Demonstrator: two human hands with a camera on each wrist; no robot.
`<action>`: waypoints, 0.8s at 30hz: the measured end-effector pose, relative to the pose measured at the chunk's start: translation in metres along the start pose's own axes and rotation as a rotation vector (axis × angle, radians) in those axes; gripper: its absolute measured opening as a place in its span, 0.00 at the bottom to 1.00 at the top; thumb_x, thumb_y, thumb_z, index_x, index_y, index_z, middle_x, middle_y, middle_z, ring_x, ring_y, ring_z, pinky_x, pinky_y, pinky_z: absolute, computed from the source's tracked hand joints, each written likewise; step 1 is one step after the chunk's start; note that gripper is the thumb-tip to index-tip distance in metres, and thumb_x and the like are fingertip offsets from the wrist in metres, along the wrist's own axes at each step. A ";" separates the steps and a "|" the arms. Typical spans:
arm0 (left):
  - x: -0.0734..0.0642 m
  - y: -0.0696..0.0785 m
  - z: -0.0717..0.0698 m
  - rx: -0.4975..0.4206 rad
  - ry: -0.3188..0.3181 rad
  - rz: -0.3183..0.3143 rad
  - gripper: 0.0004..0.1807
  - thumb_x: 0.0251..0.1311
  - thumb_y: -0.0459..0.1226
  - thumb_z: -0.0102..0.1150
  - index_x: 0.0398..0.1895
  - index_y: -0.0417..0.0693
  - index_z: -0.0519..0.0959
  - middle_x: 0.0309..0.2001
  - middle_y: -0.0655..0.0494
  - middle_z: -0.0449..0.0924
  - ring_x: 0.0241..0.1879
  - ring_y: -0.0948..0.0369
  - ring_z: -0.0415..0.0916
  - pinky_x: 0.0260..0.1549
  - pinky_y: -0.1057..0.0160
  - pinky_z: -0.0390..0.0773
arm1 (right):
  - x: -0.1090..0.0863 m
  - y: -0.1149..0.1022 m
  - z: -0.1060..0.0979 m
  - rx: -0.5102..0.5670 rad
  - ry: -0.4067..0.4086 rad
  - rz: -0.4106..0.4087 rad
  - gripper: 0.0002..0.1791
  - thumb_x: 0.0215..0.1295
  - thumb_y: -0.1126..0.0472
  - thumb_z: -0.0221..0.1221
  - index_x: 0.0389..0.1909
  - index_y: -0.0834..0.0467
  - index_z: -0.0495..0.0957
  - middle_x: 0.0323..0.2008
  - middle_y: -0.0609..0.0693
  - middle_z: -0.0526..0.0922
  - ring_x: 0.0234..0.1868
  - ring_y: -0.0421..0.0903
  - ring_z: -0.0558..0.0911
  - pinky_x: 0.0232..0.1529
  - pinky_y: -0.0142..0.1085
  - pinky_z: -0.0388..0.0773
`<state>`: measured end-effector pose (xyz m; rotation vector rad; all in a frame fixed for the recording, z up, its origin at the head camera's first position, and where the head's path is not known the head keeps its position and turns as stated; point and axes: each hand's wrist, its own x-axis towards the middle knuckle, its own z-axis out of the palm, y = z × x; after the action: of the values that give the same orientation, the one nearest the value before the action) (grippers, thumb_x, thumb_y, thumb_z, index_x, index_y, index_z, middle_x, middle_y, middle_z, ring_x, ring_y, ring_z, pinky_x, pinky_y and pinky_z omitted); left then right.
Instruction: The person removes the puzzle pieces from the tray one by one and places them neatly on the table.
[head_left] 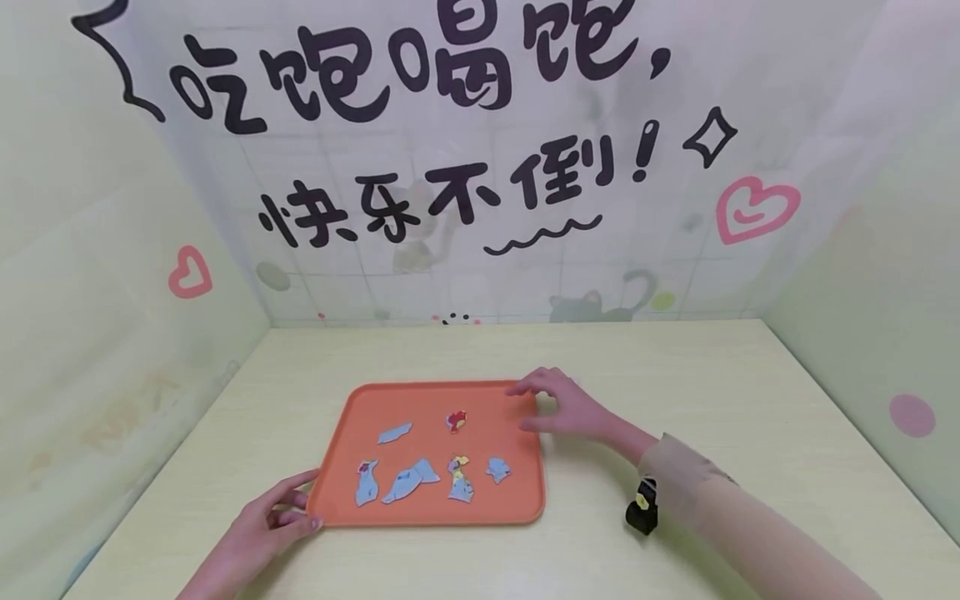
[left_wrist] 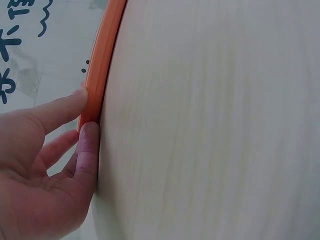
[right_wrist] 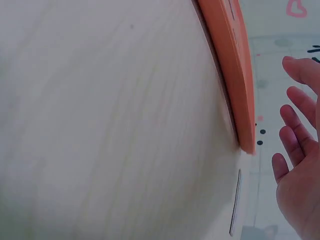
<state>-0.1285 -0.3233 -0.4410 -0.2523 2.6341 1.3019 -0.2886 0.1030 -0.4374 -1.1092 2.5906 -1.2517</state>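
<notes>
An orange tray (head_left: pixel 427 512) lies on the table with several flat, irregular paper-like pieces on it. Most are light blue, such as the slim piece (head_left: pixel 394 433) and the small one (head_left: pixel 498 470); a red-patterned piece (head_left: pixel 456 421) sits towards the back. At the front left corner, my left hand (head_left: pixel 266 521) holds the rim between thumb and fingers, which the left wrist view also shows. Above the right edge near the back corner hovers my right hand (head_left: pixel 566 404), fingers spread and slightly bent. In the right wrist view that hand (right_wrist: pixel 300 150) is apart from the tray's side, holding nothing.
The pale wooden table (head_left: pixel 675 358) extends around the tray. Behind it stands a wall sheet (head_left: pixel 480 283) with large black writing and pink hearts, and printed side panels flank the table. A small black device (head_left: pixel 642 507) hangs by the right sleeve.
</notes>
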 end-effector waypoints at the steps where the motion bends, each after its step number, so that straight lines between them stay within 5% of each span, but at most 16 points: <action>1: 0.000 0.000 0.000 0.000 0.000 -0.001 0.39 0.59 0.36 0.67 0.73 0.45 0.63 0.49 0.47 0.75 0.38 0.66 0.78 0.37 0.71 0.77 | 0.000 -0.003 0.002 -0.005 -0.007 -0.008 0.25 0.59 0.59 0.69 0.59 0.55 0.78 0.55 0.54 0.81 0.56 0.54 0.72 0.56 0.54 0.70; 11: -0.002 0.003 0.000 -0.026 -0.005 0.007 0.39 0.59 0.35 0.67 0.73 0.45 0.63 0.50 0.46 0.74 0.38 0.67 0.77 0.38 0.72 0.77 | -0.006 -0.019 0.022 -0.073 -0.128 -0.066 0.23 0.58 0.54 0.68 0.56 0.48 0.80 0.54 0.40 0.78 0.59 0.43 0.72 0.62 0.54 0.61; 24: -0.001 0.000 0.000 -0.018 -0.010 0.014 0.39 0.59 0.36 0.67 0.73 0.44 0.62 0.49 0.46 0.74 0.37 0.67 0.77 0.37 0.72 0.77 | -0.008 -0.024 0.033 -0.194 -0.242 -0.088 0.19 0.58 0.53 0.70 0.52 0.43 0.83 0.51 0.40 0.78 0.58 0.41 0.68 0.54 0.44 0.56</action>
<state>-0.1274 -0.3230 -0.4402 -0.2301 2.6213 1.3288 -0.2575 0.0765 -0.4445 -1.3283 2.5432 -0.8313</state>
